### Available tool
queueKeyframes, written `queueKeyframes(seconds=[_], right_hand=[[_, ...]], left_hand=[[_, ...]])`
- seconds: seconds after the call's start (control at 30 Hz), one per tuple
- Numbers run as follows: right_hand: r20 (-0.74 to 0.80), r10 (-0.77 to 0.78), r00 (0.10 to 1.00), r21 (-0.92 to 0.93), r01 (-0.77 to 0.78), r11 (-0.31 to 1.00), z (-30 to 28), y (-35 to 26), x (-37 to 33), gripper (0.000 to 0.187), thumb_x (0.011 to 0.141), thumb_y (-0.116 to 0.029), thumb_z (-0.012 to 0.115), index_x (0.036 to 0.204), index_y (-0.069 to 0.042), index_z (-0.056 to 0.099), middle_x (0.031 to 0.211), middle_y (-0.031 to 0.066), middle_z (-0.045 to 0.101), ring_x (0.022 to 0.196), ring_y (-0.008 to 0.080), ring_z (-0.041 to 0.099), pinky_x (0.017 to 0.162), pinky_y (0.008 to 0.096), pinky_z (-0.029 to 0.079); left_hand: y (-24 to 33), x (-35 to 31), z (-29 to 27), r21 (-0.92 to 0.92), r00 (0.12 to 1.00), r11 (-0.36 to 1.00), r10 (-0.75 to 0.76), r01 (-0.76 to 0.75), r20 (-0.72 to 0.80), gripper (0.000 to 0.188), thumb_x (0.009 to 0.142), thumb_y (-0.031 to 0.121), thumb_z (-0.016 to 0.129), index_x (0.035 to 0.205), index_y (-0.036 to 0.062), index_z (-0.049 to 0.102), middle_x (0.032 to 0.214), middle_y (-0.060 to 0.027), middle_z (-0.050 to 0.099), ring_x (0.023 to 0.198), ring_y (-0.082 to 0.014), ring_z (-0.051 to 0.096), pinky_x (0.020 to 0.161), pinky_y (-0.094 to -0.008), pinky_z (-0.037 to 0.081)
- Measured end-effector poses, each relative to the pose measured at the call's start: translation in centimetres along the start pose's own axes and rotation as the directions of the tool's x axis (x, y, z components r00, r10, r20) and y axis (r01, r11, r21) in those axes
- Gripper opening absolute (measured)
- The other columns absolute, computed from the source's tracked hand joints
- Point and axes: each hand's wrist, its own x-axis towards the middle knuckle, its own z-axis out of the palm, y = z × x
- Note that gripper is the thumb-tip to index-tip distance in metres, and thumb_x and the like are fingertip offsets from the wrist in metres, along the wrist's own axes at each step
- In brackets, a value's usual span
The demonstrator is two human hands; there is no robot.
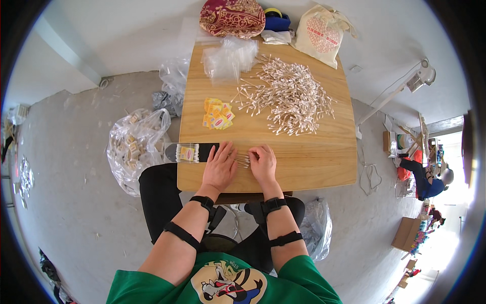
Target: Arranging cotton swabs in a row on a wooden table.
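Note:
A small row of cotton swabs [243, 161] lies on the wooden table between my two hands. My left hand [219, 166] rests palm down at their left end, its fingers stretched out over the tips of the swabs and a black strip [205, 151]. My right hand [263, 163] has its fingers bent together at the right end of the same swabs. On the strip's left part sits a row of cotton swabs with a yellow card [187, 153] on top. Farther off is a pile of yellow and white cards [218, 114].
A large heap of loose cotton swabs [293, 96] covers the table's far right. Clear plastic bags [230, 58], a patterned red cloth item [233, 17], a blue tape dispenser [277, 21] and a cream drawstring bag [320, 35] stand behind. A clear sack of packs [135, 147] sits left.

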Motion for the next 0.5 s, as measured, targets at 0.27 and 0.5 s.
queueKeyframes(seconds=[0.27, 0.5], right_hand=[[-0.009, -0.139, 0.99, 0.037, 0.139, 0.99, -0.6, 0.4, -1.3, 0.006, 0.079, -0.002, 0.068, 0.083, -0.006, 0.069, 0.085, 0.0111, 0.061, 0.084, 0.0322, 0.06, 0.074, 0.0411, 0.05], [-0.236, 0.321, 0.917, -0.069, -0.346, 0.936, -2.3, 5.0, 2.1, 0.028, 0.083, -0.01, 0.069, 0.11, -0.006, 0.061, 0.097, 0.0128, 0.061, 0.09, 0.0315, 0.061, 0.078, 0.0409, 0.05]], left_hand=[[-0.2, 0.0, 0.1, -0.061, 1.0, 0.998, 0.011, -0.011, -0.011, 0.026, 0.091, 0.019, 0.059, 0.113, 0.0076, 0.065, 0.138, -0.0096, 0.053, 0.137, -0.0252, 0.042, 0.116, -0.0479, 0.027], [-0.6, -0.2, 0.3, -0.163, 0.995, 0.986, -0.052, 0.037, -0.09, 0.028, 0.091, 0.017, 0.06, 0.117, 0.0074, 0.063, 0.135, -0.0125, 0.055, 0.134, -0.0294, 0.045, 0.116, -0.0478, 0.029]])
